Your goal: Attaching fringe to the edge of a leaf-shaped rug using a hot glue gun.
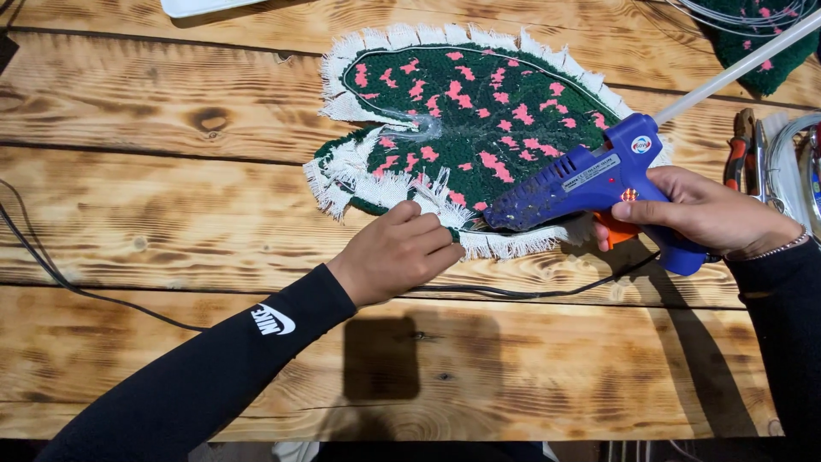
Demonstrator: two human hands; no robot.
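Observation:
A leaf-shaped tufted piece [479, 120], dark green with pink flecks and a frayed white fabric edge, lies on the wooden table [171, 128]. My left hand [398, 252] pinches the white fringe at the piece's near edge. My right hand [705, 214] grips a blue hot glue gun [590, 184] with an orange trigger; its nozzle points left at the fringe just beside my left fingers. A clear glue stick [735, 68] sticks out of the gun's back. A shiny patch of glue [419, 128] shows near the notch in the leaf.
A black cable [85, 295] runs across the table from the left to under the gun. Pliers with red handles [742, 154] and wire hoops [787, 162] lie at the right edge. Another green tufted piece [761, 43] sits at the top right, a white object [197, 7] at the top.

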